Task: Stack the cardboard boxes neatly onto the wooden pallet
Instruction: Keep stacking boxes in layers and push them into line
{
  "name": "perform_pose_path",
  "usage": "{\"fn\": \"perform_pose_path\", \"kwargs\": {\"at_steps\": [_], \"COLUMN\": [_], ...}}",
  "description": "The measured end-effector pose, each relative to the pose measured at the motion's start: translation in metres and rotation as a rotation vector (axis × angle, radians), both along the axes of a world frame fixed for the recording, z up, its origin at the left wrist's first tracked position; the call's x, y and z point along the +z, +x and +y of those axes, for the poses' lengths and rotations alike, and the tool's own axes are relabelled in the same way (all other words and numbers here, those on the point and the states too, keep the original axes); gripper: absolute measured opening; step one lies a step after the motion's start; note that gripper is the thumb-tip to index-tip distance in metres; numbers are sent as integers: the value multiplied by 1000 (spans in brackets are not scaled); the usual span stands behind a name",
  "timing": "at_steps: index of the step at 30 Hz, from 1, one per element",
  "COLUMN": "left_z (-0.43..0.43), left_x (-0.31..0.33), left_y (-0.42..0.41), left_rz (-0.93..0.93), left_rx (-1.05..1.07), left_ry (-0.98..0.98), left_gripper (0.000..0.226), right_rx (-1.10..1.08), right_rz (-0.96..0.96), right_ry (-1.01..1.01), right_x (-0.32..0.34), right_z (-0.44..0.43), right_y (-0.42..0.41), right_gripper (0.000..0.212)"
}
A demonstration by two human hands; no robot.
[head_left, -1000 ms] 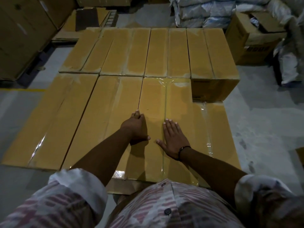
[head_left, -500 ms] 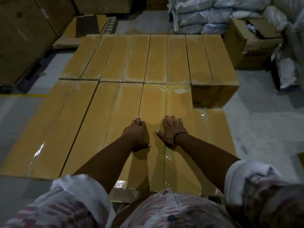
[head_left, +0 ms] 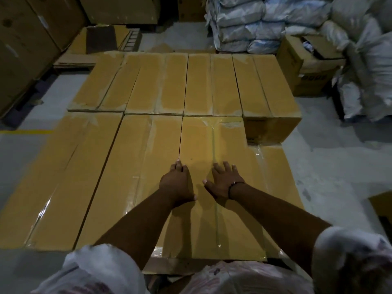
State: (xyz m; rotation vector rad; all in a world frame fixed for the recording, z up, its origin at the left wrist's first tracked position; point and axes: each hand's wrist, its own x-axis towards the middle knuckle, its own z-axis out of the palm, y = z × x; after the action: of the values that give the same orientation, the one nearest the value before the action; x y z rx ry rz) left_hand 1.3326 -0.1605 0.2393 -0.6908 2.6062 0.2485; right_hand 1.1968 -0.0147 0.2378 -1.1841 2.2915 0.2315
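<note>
The cardboard boxes (head_left: 197, 85) look nearly stacked, one corner gap (head_left: 274, 166) left, while the left hand (head_left: 177, 185) and right hand (head_left: 224, 183) press the near box (head_left: 212, 143), fingers flat, gripping nothing.

— From where is the scene viewed?
— From a single head-worn camera, aimed forward and steeply down.
— How near?
— The cardboard boxes (head_left: 131, 166) are seen close below, filling the frame's centre.

Grey floor (head_left: 328, 166), cardboard boxes (head_left: 131, 158), white sacks (head_left: 371, 81)
</note>
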Motion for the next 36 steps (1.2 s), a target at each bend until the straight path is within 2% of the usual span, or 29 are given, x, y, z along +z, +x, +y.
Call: {"fn": "perform_pose_path", "kwargs": {"at_steps": [5, 10, 13, 15, 20, 23, 25, 31, 36], "left_z": [0, -8, -13, -16, 7, 43, 70, 132, 135], "left_x": [-2, -5, -5, -2, 6, 5, 7, 4, 7], "left_y": [10, 12, 16, 21, 50, 82, 102, 144, 147], "left_rz": [61, 68, 60, 51, -14, -6, -6, -51, -79], "left_rx": [-14, -69, -122, -134, -131, -73, -28, 23, 47], "left_ry": [13, 12, 21, 43, 51, 64, 69, 78, 110], "left_gripper": [130, 129, 129, 129, 126, 125, 125, 129, 127], "right_rx": [-16, -173, -231, -244, -212, -144, -94, 47, 97], "right_rz": [-12, -24, -2, 1, -32, -15, -11, -58, -111], "right_ry": [-1, -27, -47, -60, -116, -148, -163, -136, -136], "right_x": [2, -2, -9, -12, -15, -22, -22, -13, -6], "right_z": [36, 65, 79, 86, 101, 118, 131, 167, 188], "right_y": [62, 129, 162, 172, 173, 175, 178, 191, 192], "right_gripper": [84, 82, 112, 121, 106, 81, 71, 69, 66]}}
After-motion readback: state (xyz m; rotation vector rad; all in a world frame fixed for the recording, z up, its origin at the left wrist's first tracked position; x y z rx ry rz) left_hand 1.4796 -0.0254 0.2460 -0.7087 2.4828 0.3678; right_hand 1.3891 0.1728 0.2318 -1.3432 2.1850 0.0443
